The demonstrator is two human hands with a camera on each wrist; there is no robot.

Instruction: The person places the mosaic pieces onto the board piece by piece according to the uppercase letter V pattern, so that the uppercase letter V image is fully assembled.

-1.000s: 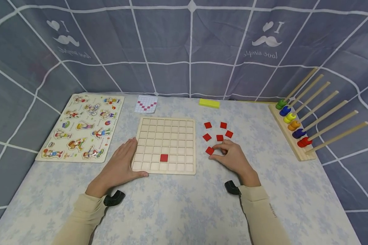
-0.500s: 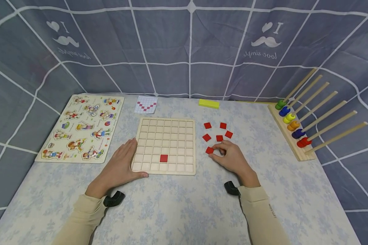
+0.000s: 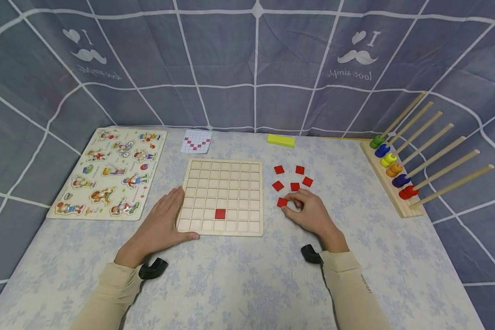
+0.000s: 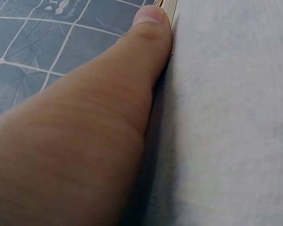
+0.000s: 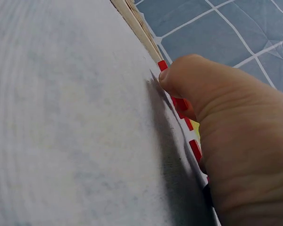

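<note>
1. Thumb and forefinger of the right hand (image 3: 313,214) pinch a red square tile (image 3: 281,202) at 3 o'clock of the wooden grid board (image 3: 210,191), near its rim; whether the tile is clear of the floral tablecloth (image 3: 231,284) cannot be told.
2. By its thin, flat look, the tile is probably light, stiff, perhaps slightly slick, and unlikely to break; being small, it could twist in a loose pinch.
3. Opposite edges seem the best hold; the thumb sits around the tile's 5 o'clock, the forefinger around its 2.
4. Six loose red tiles (image 3: 299,170) lie between the held tile's 11 and 2 o'clock.
5. One seated red tile (image 3: 220,214) fills a cell at 6 o'clock of the board's centre.
6. At the board's 8 o'clock, the left hand's (image 3: 158,224) fingers lie close together along the edge, thumb spread away toward 7.
7. Farther out, a V-pattern card (image 3: 195,141) lies at 11 o'clock.
8. Against half a second ago, hardly anything differs: both hands and all tiles keep their places; any turn of the pinched tile is too small to tell.
</note>
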